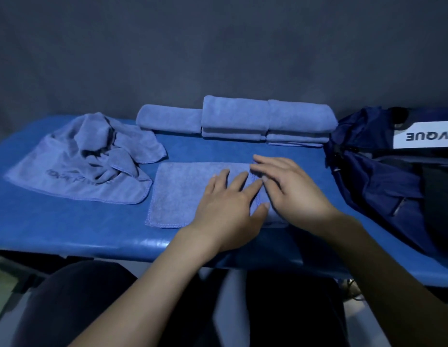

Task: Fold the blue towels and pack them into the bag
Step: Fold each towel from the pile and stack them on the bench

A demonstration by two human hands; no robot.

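Nearest, both hands lie flat on a towel [182, 191] spread close to the front edge of the table [67, 221]. The left hand [225, 204] has its fingers straight and spread, pressing the cloth from above. The right hand [290, 189] lies beside it, fingers extended and flat, over the towel's right end, where a flap appears doubled over along a stitched hem. Neither hand pinches anything. The flat pressure reads as creasing: it holds the fold line down and smooths the layers so the fold does not spring open. The left part of the towel is a single uncovered layer, so a further fold is probably still to come.

Farther left, toward the left edge, a heap [92, 161] of unfolded towels lies crumpled, within reach of the left hand. It is most likely the supply yet to be folded.

Along the back edge, finished work is lined up against the wall: one roll [167, 118] at the left, then two stacks [265, 121] touching side by side. Keeping them at the back leaves the front free for folding.

At the right edge rests the bag [383, 176], dark blue, slumped, with a white label. No towel shows inside it, so packing seems not yet begun.
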